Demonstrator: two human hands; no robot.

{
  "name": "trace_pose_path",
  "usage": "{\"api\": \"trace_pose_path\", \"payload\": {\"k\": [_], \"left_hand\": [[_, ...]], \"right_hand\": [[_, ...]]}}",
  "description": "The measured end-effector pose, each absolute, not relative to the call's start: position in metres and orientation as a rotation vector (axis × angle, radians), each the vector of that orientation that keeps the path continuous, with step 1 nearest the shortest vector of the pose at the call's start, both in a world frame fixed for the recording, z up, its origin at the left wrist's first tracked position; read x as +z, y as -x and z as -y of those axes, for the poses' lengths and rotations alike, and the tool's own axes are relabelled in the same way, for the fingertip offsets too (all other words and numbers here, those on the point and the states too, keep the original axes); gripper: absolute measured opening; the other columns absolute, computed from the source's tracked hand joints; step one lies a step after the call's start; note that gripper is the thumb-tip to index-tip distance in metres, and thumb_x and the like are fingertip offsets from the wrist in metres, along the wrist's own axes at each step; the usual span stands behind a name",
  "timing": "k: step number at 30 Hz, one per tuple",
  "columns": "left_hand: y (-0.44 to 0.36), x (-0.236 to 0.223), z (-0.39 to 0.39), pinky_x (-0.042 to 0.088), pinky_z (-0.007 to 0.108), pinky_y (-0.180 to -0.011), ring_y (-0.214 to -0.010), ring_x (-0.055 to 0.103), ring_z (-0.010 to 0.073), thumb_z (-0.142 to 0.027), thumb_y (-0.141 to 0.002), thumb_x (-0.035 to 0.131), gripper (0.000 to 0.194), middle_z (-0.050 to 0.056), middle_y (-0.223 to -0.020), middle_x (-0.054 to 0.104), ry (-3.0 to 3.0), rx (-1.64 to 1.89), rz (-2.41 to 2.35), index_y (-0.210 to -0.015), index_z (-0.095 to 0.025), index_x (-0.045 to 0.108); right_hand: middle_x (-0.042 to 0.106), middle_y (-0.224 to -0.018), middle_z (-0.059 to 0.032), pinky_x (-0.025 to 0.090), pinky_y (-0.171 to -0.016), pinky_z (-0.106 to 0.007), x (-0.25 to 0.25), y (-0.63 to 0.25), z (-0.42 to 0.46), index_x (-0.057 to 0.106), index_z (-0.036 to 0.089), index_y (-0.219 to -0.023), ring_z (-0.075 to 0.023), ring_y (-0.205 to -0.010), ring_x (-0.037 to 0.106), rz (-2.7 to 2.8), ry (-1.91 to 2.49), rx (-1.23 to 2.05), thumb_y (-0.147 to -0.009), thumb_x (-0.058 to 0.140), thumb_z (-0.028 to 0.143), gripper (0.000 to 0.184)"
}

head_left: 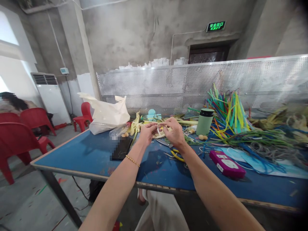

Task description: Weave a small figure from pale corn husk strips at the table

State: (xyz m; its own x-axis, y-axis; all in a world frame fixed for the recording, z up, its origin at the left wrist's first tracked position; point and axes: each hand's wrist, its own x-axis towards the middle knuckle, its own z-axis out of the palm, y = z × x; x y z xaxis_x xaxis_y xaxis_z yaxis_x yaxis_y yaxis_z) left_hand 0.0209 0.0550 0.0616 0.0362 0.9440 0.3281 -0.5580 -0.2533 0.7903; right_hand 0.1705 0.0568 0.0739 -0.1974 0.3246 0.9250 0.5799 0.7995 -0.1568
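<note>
Through my feed I see the left hand [148,131] and right hand [174,131] pinching a pale curled strip [158,129] between narrowed fingertips (too small for me to name its material), above the blue table [79,154], near the scissors [166,143].

Left forearm [117,189]: bare, one thin gold-coloured bracelet [132,161], single strand, small round beads, sits just behind the wrist. Right forearm [214,189]: bare. Left hand [148,132], right hand [175,131]: bare. Lap: plain off-white garment [163,210], loose, soft folds; trousers or skirt, can't tell.
</note>
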Motion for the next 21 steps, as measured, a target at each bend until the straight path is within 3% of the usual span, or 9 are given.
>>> {"api": "trace_pose_path", "payload": {"k": [4, 9, 13, 16, 21], "left_hand": [[-0.0226, 0.0624, -0.0520, 0.047, 0.027, -0.060, -0.058, 0.062, 0.0133, -0.019, -0.057, 0.081, 0.031, 0.006, -0.070, 0.069, -1.106, 1.473, -0.567, -0.081, -0.011, 0.064], [-0.0251, 0.0606, -0.0494, 0.045, 0.025, -0.056, -0.053, 0.059, 0.0120, -0.021, -0.056, 0.082, 0.033, -0.001, -0.062, 0.063, -1.210, 1.480, -0.577, -0.079, -0.016, 0.058], [-0.0240, 0.0622, -0.0474, 0.040, 0.024, -0.054, -0.052, 0.054, 0.0099, -0.034, -0.064, 0.079, 0.028, 0.000, -0.061, 0.061, -1.354, 1.447, -0.635, -0.072, -0.015, 0.061], [-0.0236, 0.0632, -0.0472, 0.036, 0.023, -0.052, -0.056, 0.053, 0.0101, -0.047, -0.069, 0.075, 0.035, 0.002, -0.064, 0.061, -1.464, 1.465, -0.743, -0.070, -0.013, 0.065], [-0.0233, 0.0595, -0.0523, 0.029, 0.023, -0.051, -0.053, 0.041, 0.0079, -0.051, -0.066, 0.078, 0.041, 0.000, -0.057, 0.054, -1.649, 1.455, -0.817, -0.064, -0.013, 0.063]], "right_hand": [[0.072, -0.097, -0.0113, 0.047, -0.091, -0.041, 0.0789, -0.1783, -0.0614, 0.077, 0.019, -0.094, -0.0258, -0.096, 0.063, 1.743, 0.870, -0.084, -0.080, 0.062, 0.024, 0.021], [0.074, -0.077, -0.0066, 0.050, -0.068, -0.030, 0.0772, -0.1783, -0.0623, 0.075, 0.015, -0.083, -0.0190, -0.069, 0.066, 1.879, 0.831, 0.533, -0.078, 0.063, 0.032, 0.021], [0.071, -0.069, -0.0041, 0.046, -0.061, -0.027, 0.0776, -0.1788, -0.0611, 0.073, 0.015, -0.076, -0.0152, -0.062, 0.061, 1.798, 0.796, 0.544, -0.077, 0.065, 0.035, 0.022], [0.071, -0.070, -0.0040, 0.045, -0.060, -0.027, 0.0786, -0.1802, -0.0611, 0.075, 0.014, -0.078, -0.0146, -0.062, 0.059, 1.756, 0.780, 0.549, -0.077, 0.067, 0.039, 0.025], [0.069, -0.067, -0.0028, 0.045, -0.060, -0.026, 0.0778, -0.1801, -0.0616, 0.074, 0.014, -0.079, -0.0142, -0.062, 0.058, 1.715, 0.760, 0.612, -0.074, 0.070, 0.040, 0.026]]}}
